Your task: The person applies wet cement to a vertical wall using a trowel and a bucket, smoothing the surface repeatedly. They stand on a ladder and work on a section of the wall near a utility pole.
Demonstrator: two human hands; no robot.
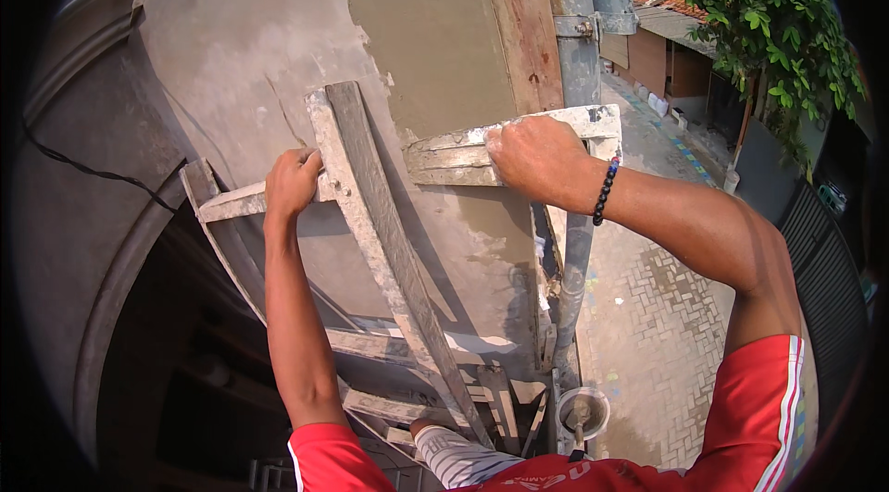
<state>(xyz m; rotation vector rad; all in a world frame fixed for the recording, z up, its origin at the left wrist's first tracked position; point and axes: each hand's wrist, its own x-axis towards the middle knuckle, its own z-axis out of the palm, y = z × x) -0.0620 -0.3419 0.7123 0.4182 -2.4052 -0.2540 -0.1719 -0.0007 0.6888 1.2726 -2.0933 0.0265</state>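
Note:
My left hand [294,182] is closed round the top rung of a rough, mortar-stained wooden ladder [378,237], beside its right rail. My right hand [539,159], with a beaded bracelet [606,190] on its wrist, grips a long wooden plastering float [454,159]. The float lies across the wall, its narrow left end over the edge of a darker, damp-looking band of plaster [421,20]. Its wider right end reaches past the wall's edge, in front of the metal pole. My fingers hide part of the float's grip.
A wooden board [525,34] stands along the wall's right edge, next to a grey metal pole [578,66]. Below, a bucket [583,413] holds mortar and a tool. A paved lane [657,335] runs far below on the right. A black cable [97,166] hangs at left.

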